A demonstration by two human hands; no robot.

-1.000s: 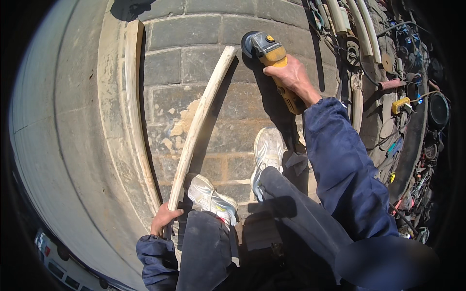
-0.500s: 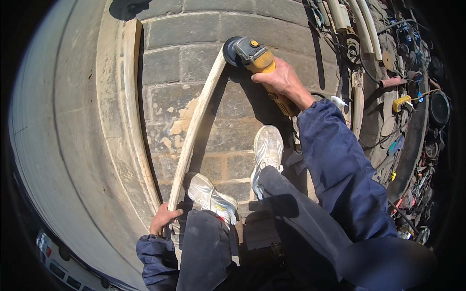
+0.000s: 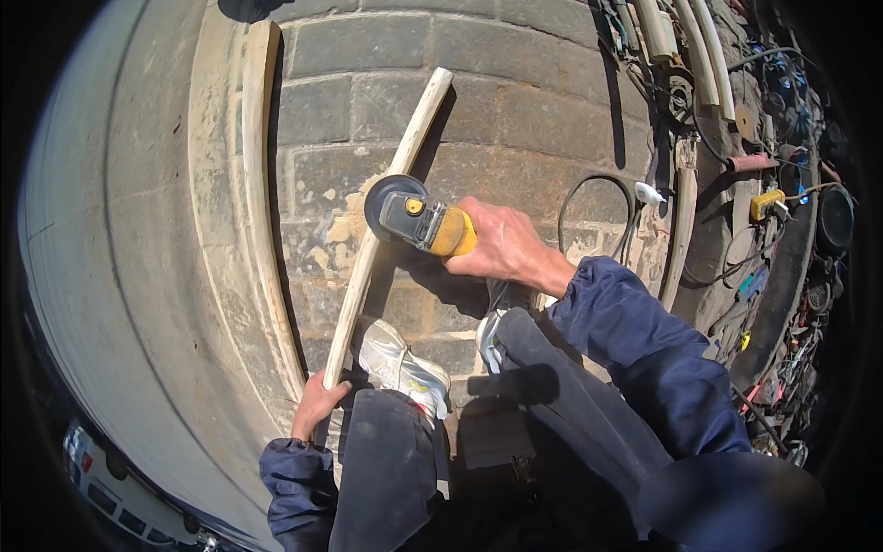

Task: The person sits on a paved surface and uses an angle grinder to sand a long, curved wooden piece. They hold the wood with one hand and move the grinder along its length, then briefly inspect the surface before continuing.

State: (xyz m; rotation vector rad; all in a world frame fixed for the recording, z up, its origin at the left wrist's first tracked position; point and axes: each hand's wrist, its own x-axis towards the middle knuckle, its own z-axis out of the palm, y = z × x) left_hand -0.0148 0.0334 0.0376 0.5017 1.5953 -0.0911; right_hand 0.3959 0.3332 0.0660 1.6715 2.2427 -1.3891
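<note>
A long pale wooden pole slants from my lower left up toward the top middle. My left hand is closed around its near end, beside my left shoe. In my right hand is a yellow and grey angle grinder, gripped around its body. The grinder's dark round disc lies over the middle of the pole; whether it presses on the wood I cannot tell. Part of the grinder's body is hidden under my right hand.
Another pale wooden pole lies along the stone ledge at left. Grey paving blocks spread ahead. A black cable loops right of my hand. Farther right are more wooden pieces, a yellow socket block and heaped tools.
My right hand has drawn the grinder down and left, from the pole's far end to its middle. The pole's far end has shifted slightly up and right in the picture. My left hand keeps its hold.
</note>
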